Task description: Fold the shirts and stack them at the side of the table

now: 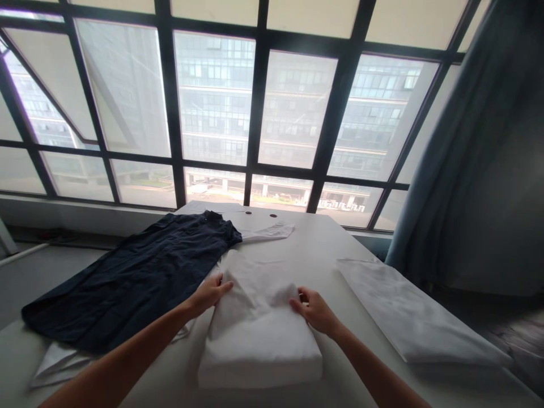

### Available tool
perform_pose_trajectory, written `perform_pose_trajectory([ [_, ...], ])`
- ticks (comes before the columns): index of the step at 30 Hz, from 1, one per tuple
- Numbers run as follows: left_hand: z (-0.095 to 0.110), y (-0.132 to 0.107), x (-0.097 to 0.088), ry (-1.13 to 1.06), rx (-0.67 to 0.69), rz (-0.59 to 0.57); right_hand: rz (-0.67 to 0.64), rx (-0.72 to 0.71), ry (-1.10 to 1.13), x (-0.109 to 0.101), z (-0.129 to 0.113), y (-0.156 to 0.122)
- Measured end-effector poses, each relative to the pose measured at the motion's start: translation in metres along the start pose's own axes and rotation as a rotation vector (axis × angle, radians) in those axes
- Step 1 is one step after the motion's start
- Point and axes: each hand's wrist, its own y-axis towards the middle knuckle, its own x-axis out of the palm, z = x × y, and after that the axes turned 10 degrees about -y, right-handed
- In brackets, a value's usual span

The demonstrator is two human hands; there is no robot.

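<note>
A thick bundle of folded white cloth (259, 340) lies on the white table in front of me, its upper layer creased between my hands. My left hand (211, 293) grips its left edge, thumb on top and fingers curled round the side. On the opposite edge, my right hand (313, 309) pinches the cloth in the same way. Left of the bundle a dark navy shirt (140, 277) is spread flat, collar toward the window. White fabric (63, 362) pokes out from beneath the shirt. Whether the bundle is one garment or several, I cannot tell.
Another flat white cloth (416, 317) lies along the right side of the table (314, 238). A white sleeve-like piece (270, 231) extends past the shirt's collar. Beyond the table stands a large framed window (216, 102), with a dark curtain (476, 170) at the right.
</note>
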Motion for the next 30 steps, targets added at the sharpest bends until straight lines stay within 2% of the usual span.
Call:
perform_pose_trajectory([
  [3,0.001,-0.001,0.001,0.025,0.034,0.036,0.053,0.036,-0.084,0.000,-0.002,0.000],
  [6,-0.002,-0.006,-0.004,0.177,-0.030,0.160,0.101,0.182,-0.259,-0.001,-0.003,-0.005],
  [8,-0.003,-0.015,-0.010,0.215,-0.077,0.184,0.071,0.257,-0.250,-0.003,-0.004,-0.017],
  [13,-0.009,-0.057,-0.019,0.265,-0.202,0.080,-0.082,0.337,0.014,-0.009,-0.009,-0.064],
  [17,-0.015,-0.097,-0.013,0.302,-0.238,-0.056,-0.136,0.255,0.129,-0.006,-0.012,-0.093],
  [19,-0.017,-0.111,-0.007,0.297,-0.216,-0.085,-0.145,0.232,0.138,-0.004,-0.014,-0.101],
  [25,-0.019,-0.125,0.007,0.368,-0.087,-0.028,-0.115,0.308,0.067,-0.002,-0.026,-0.110],
  [30,-0.026,-0.130,0.012,0.494,-0.143,-0.010,-0.149,0.348,-0.018,0.004,-0.021,-0.117],
])
